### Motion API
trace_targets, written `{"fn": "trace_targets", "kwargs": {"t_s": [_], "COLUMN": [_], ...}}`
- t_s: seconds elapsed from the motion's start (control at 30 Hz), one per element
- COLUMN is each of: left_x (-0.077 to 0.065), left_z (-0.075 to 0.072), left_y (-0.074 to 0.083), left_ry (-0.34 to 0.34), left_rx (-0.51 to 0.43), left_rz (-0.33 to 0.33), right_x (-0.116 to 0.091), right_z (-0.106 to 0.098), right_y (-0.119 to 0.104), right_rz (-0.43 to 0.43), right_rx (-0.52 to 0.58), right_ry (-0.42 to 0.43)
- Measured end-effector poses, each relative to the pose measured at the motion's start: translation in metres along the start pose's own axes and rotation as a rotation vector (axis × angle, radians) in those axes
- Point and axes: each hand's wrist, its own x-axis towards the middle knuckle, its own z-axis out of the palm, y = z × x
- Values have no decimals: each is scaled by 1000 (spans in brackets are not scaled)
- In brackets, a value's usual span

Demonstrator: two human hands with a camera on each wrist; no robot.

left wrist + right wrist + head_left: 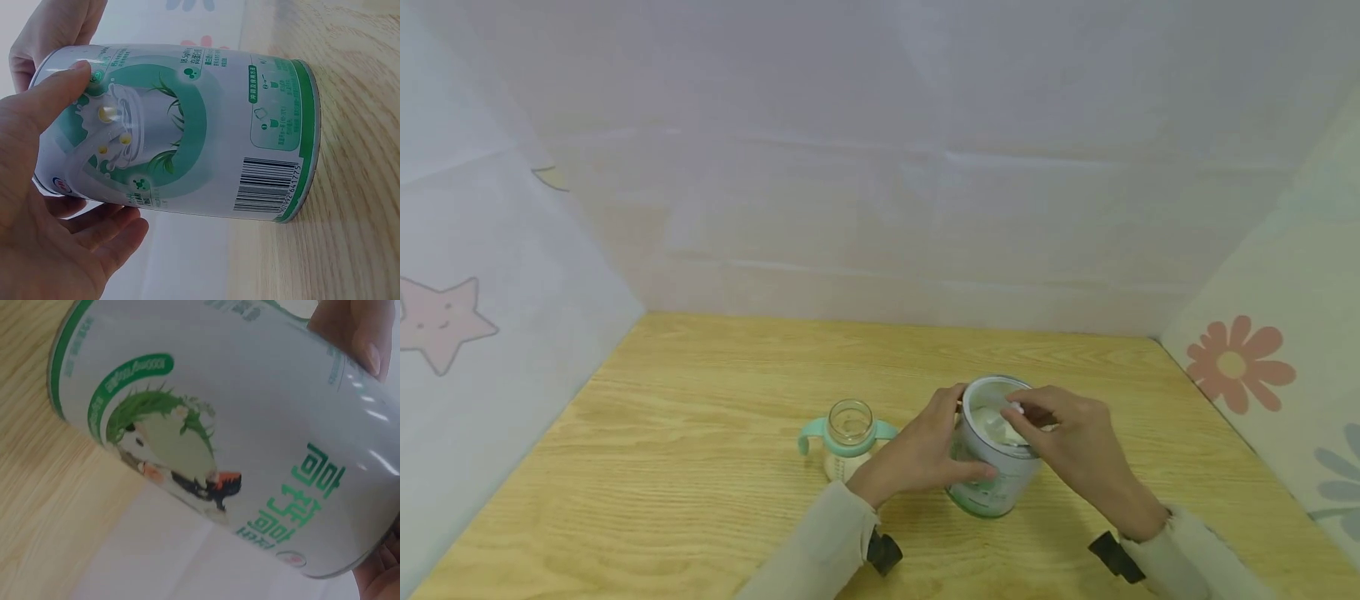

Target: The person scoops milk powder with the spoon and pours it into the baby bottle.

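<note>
A white-and-green milk powder can (pixel 1000 487) stands lidless on the table, with pale powder (pixel 988 423) visible inside. My left hand (pixel 921 450) holds it around the side, thumb across the printed front; the left wrist view shows the can (pixel 219 137) between thumb and fingers. Over the can's mouth, my right hand (pixel 1071 433) pinches the white handle of a scoop (pixel 1017 407) between thumb and fingers. The scoop's lower part is hard to make out against the powder. The right wrist view is mostly filled by the can (pixel 262 406), which hides the scoop.
Left of the can stands an open baby bottle (pixel 848 448) with mint-green handles, partly behind my left forearm; something pale is in it. The wooden table (pixel 700 400) is bounded by pale sheets at the back and both sides.
</note>
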Motion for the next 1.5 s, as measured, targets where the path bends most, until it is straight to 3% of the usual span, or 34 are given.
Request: {"fn": "trace_targets", "kwargs": {"t_s": [0.83,1.17,1.5], "left_x": [0,0,0], "left_z": [-1,-1,-3], "left_y": [1,1,1], "left_ry": [-9,-7,-14], "left_rx": [6,3,4], "left_rz": [7,21,28], "right_x": [7,5,5], "right_z": [-3,-7,-12], "right_y": [-8,-4,-5], "right_rz": [87,115,120], "right_rx": [102,166,155], "right_ry": [-317,-283,-147]}}
